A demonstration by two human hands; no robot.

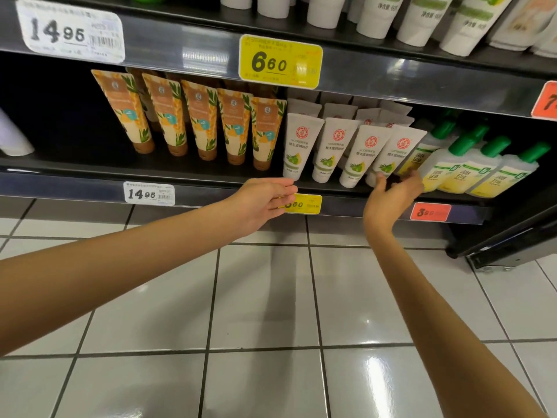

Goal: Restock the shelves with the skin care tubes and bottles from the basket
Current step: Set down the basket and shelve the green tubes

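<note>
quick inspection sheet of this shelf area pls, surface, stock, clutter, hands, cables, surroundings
surface: dark middle shelf, stocked along its front
job's things: orange tubes in a row; white tubes cap-down beside them; green-capped bottles leaning at the right; basket not in view
clutter: nothing seen
grippers: left hand open, in front of the yellow price tag; right hand open, spread at the base of the rightmost white tube, contact unclear
cables: nothing seen
surroundings: white tiled floor; upper shelf tubes above
</note>
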